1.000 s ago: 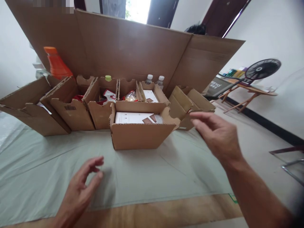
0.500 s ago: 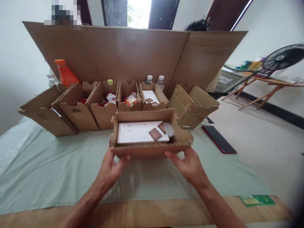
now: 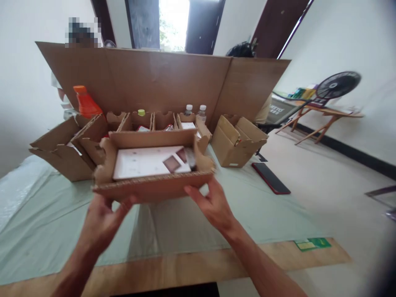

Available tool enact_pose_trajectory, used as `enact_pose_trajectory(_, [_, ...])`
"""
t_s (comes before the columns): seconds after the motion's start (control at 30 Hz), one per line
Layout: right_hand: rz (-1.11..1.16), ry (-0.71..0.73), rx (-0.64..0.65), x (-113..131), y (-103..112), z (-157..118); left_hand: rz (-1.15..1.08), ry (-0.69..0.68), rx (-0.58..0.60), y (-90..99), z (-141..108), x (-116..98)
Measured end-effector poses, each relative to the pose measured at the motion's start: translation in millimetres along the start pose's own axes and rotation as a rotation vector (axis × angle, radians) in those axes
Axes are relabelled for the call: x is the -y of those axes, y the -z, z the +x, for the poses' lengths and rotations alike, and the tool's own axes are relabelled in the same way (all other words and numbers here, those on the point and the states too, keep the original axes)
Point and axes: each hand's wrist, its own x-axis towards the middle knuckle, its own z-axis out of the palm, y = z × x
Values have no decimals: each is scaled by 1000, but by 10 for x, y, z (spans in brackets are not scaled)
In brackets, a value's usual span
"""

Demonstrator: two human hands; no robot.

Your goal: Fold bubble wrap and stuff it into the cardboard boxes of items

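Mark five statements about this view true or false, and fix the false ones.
1. The left hand and right hand both hold the brown open-topped cardboard box. True.
2. The white rectangular carton with brown squares lies inside that box. True.
3. The orange bottle with an orange cap stands right of the right hand. False: the bottle is on the left, before the tall brown cardboard panel.
4. The black, red-edged rectangular slab lies under the left hand. False: the slab lies right of both hands.
5. Two clear white-capped bottles stand before the panel. True.
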Motion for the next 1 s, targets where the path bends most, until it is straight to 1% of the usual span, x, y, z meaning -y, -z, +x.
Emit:
enact_pose_trajectory(0.07, [-80,-7,-65,-17,217,-355,-22,52,52,-177,-323,95])
enact_pose_trajectory(0.1, [-114,6,-81,-27,280,-510,-19,81,68,-215,-480,159])
enact_pose_trajectory(0.17, [-149,40,-77,-68,311,-705,2,122,80,-211,-700,277])
enact_pose_trajectory(0.2, [-151,46,-64,-100,293,-740,13,130,75,-193,-749,319])
enact_pose_trajectory(0.27, [-131,35,-54,-181,245,-719,5,127,62,-179,-743,361])
enact_pose_trajectory(0.33, [-102,10,-79,-268,254,-655,-49,104,68,-249,-660,354])
enact_pose_trajectory(0.37, [-95,-4,-103,-311,299,-632,-83,88,85,-324,-611,333])
enact_pose_trajectory(0.4, [-96,-21,-133,-356,373,-626,-110,72,115,-427,-563,300])
enact_pose_trajectory(0.47, [-118,-66,-212,-453,588,-671,-142,42,197,-707,-472,200])
enact_pose_trajectory(0.53, [-168,-132,-324,-559,830,-790,-182,-11,294,-1056,-373,65])
enact_pose_trajectory(0.6, [-243,-207,-471,-664,1021,-964,-251,-97,427,-1428,-244,-66])
enact_pose_trajectory(0.67, [-285,-265,-579,-758,1118,-1169,-320,-179,578,-1777,-96,-145])
enact_pose_trajectory(0.7, [-281,-282,-600,-803,1135,-1276,-339,-203,631,-1931,-33,-153])
enact_pose_trajectory(0.73, [-261,-292,-600,-850,1142,-1380,-343,-215,648,-2066,11,-137])
enact_pose_trajectory(0.77, [-232,-297,-590,-902,1146,-1475,-328,-215,621,-2181,28,-100])
enact_pose_trajectory(0.83, [-171,-303,-592,-1033,1186,-1612,-262,-198,473,-2349,-40,26])
enact_pose_trajectory(0.87, [-137,-308,-609,-1114,1232,-1645,-222,-197,395,-2405,-122,102])
enact_pose_trajectory(0.9, [-97,-319,-619,-1204,1298,-1649,-184,-209,342,-2445,-228,178])
enact_pose_trajectory(0.93, [-53,-341,-612,-1297,1378,-1626,-150,-232,326,-2472,-346,246])
enact_pose_trajectory(0.97, [-11,-371,-588,-1388,1468,-1579,-118,-261,350,-2488,-462,301])
enact_pose_trajectory(1.0, [23,-408,-547,-1467,1558,-1512,-86,-293,405,-2498,-566,342])
